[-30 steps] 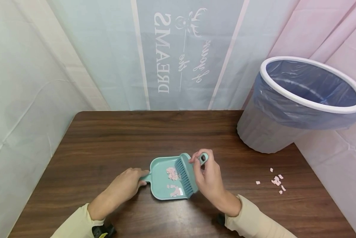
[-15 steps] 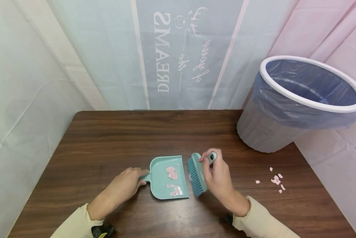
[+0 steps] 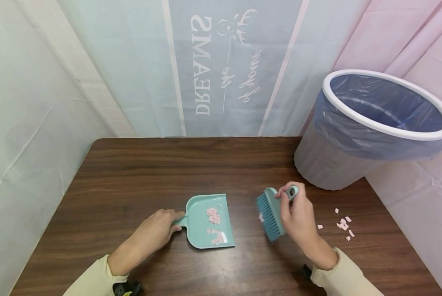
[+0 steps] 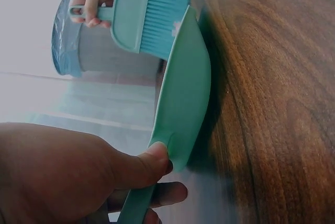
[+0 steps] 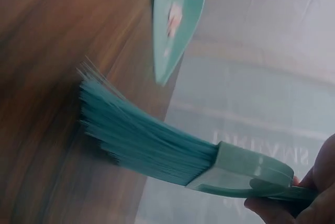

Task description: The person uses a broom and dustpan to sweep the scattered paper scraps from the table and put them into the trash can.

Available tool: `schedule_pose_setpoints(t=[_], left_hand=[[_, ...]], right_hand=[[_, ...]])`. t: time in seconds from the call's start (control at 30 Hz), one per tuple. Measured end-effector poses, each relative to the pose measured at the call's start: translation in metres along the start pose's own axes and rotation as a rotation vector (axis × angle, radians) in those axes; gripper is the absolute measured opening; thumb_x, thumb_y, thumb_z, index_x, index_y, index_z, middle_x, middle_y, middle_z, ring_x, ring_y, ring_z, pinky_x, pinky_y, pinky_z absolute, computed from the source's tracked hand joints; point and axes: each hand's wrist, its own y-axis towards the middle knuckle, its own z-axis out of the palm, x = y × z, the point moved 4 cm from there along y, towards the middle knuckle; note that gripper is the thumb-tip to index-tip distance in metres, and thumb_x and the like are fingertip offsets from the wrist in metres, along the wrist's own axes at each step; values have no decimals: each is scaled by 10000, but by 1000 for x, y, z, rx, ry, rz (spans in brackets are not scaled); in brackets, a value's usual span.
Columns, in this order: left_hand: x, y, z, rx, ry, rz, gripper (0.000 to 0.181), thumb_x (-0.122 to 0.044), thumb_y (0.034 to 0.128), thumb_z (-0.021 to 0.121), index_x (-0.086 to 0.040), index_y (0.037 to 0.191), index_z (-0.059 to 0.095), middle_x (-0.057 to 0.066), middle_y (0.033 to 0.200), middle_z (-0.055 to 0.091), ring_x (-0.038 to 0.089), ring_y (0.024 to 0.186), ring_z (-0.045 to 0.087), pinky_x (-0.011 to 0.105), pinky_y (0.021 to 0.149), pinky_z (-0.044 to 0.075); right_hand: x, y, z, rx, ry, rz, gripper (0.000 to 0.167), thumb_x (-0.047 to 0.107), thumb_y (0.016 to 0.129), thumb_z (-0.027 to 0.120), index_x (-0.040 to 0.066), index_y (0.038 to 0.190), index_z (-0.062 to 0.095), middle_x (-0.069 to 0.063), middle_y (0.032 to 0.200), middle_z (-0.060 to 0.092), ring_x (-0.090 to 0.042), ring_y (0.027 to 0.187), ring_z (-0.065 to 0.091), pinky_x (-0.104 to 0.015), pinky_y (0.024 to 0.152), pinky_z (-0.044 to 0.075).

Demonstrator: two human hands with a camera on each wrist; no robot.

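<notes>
My left hand [image 3: 157, 230] pinches the handle of a mint-green dustpan [image 3: 196, 226]. The pan lies on the brown table with its wide lip facing right, and pink paper scraps [image 3: 214, 216] sit in it. To its right, my right hand [image 3: 298, 216] grips the short handle of a matching hand brush [image 3: 276, 211]. The bristles [image 5: 146, 135] point down and left, apart from the pan's lip. A small pink scrap [image 3: 261, 217] shows at the left edge of the bristles. In the left wrist view the thumb [image 4: 157, 153] presses on the dustpan's handle end.
Several pink paper scraps [image 3: 343, 225] lie loose on the table [image 3: 191, 164] to the right of my right hand. A large waste bin [image 3: 328, 164] with a blue liner stands at the back right. Cloth walls [image 3: 139, 82] border the table.
The brush, first over the dustpan's lip, has moved right across the table with my right hand, away from the pan. The left hand and dustpan stay in place.
</notes>
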Motion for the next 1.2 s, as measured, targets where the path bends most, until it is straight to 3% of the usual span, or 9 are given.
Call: schedule_pose_setpoints(t=[0.1, 0.27, 0.43, 0.5, 0.73, 1.0, 1.2], left_hand=[[1, -1, 0, -3, -1, 1, 344, -96, 850, 805, -31, 1179, 728, 76, 979, 729, 280, 905, 683, 449, 831, 565], [2, -2, 0, 7, -9, 16, 350, -108, 865, 797, -26, 1198, 725, 85, 1035, 735, 290, 963, 691, 456, 863, 561], [3, -2, 0, 3, -8, 49, 351, -102, 870, 793, -11, 1201, 720, 98, 1059, 736, 294, 986, 698, 459, 867, 562], [4, -3, 0, 3, -10, 58, 351, -99, 872, 791, -5, 1202, 717, 104, 1063, 736, 297, 988, 698, 462, 867, 561], [6, -2, 2, 9, -38, 72, 348, -99, 895, 767, 5, 1221, 700, 111, 1084, 729, 302, 993, 684, 474, 873, 552], [4, 4, 5, 7, -59, 118, 341, -112, 927, 739, 6, 1242, 688, 109, 1113, 724, 291, 1010, 667, 453, 881, 543], [-3, 8, 1, -8, -81, 151, 336, -127, 933, 736, -1, 1241, 691, 65, 1068, 721, 228, 944, 650, 410, 842, 543]], right_hand=[[-12, -1, -17, -19, -42, 29, 153, -158, 942, 544, -75, 1066, 510, -81, 894, 673, -13, 844, 628, -61, 735, 459], [-31, -4, -45, -45, -117, 64, 149, -128, 952, 559, -81, 1088, 518, -93, 880, 679, 110, 768, 556, -84, 587, 410], [-47, -7, -68, -54, -175, 118, 145, -105, 967, 549, -89, 1107, 513, -108, 872, 673, 140, 664, 487, -128, 479, 343], [-52, -9, -76, -72, -195, 154, 147, -97, 966, 550, -88, 1109, 517, -60, 862, 677, 141, 654, 482, -116, 488, 343], [-68, -11, -97, -114, -238, 258, 138, -54, 974, 540, -73, 1110, 528, 303, 854, 580, 154, 633, 494, -100, 503, 353], [-81, -13, -116, -128, -279, 366, 153, 13, 1002, 510, -34, 1147, 517, 352, 813, 552, 162, 613, 501, -91, 506, 364], [-86, -14, -123, -150, -293, 399, 172, 24, 995, 511, -33, 1157, 517, 392, 791, 549, 181, 632, 508, -72, 538, 362]])
